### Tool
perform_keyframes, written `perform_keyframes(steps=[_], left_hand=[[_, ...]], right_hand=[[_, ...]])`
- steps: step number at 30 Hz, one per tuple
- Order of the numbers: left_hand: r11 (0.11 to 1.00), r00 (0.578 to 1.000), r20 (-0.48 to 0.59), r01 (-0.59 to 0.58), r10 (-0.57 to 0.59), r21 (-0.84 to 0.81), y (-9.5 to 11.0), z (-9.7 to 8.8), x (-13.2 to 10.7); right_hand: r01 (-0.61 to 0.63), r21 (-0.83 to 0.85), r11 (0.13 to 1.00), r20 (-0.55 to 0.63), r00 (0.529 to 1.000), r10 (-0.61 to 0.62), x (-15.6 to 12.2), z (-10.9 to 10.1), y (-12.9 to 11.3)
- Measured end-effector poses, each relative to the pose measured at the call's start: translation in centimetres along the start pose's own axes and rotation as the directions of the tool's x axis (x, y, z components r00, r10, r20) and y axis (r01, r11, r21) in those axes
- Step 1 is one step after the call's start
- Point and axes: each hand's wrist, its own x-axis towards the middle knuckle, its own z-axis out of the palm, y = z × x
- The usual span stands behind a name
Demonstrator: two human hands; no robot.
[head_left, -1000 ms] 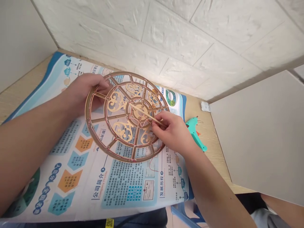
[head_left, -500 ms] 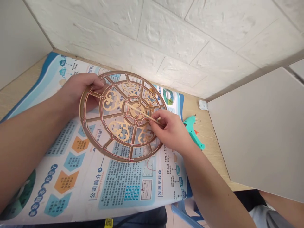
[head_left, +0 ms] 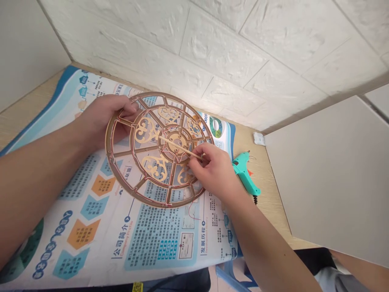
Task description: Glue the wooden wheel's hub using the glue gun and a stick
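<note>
left hand point(head_left: 105, 119) clenches the rim of a wooden fretwork wheel point(head_left: 182, 137), held over a printed poster point(head_left: 158, 239); right hand point(head_left: 212, 172) pinches a thin wooden stick point(head_left: 179, 147) across its hub. a slipped pinch could crack slender spokes. a teal glue gun point(head_left: 243, 172), just beyond the pinch, now shows its dark cord point(head_left: 255, 199).

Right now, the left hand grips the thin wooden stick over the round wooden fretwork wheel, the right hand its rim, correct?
No: the head view shows the right hand holding the thin wooden stick over the round wooden fretwork wheel, and the left hand holding its rim.
</note>
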Motion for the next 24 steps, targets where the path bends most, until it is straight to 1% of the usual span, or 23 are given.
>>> perform_keyframes(steps=[5,9,13,16,18,21,24], left_hand=[[1.000,0.999,0.050,-0.019,0.020,-0.015,-0.3,-0.4,0.2],[0.999,0.999,0.048,-0.025,0.026,-0.019,-0.3,-0.5,0.1],[1.000,0.999,0.030,-0.022,0.023,-0.019,-0.1,-0.1,-0.1],[1.000,1.000,-0.014,0.009,-0.009,-0.026,0.2,0.3,-0.3],[0.999,1.000,-0.017,0.026,-0.027,-0.036,0.3,0.4,-0.4],[0.999,1.000,0.003,0.021,-0.021,-0.031,0.1,0.2,-0.2],[1.000,1.000,0.005,-0.001,0.002,-0.010,-0.2,-0.3,0.1]], right_hand=[[0.030,0.059,0.998,0.052,0.998,-0.033,0.0,-0.8,-0.2],[0.066,-0.005,0.998,0.045,0.997,-0.066,0.0,-1.0,-0.5],[0.005,-0.013,1.000,0.013,1.000,-0.005,-0.1,-0.5,-0.7],[-0.037,0.017,0.999,0.006,0.999,0.037,-0.1,-0.4,-0.7],[-0.055,0.053,0.997,0.017,0.998,0.054,-0.1,-0.6,-0.6],[-0.049,0.100,0.994,0.042,0.998,0.045,-0.1,-1.0,-0.5],[-0.018,0.090,0.996,0.044,0.999,0.014,-0.1,-1.4,-0.4]])
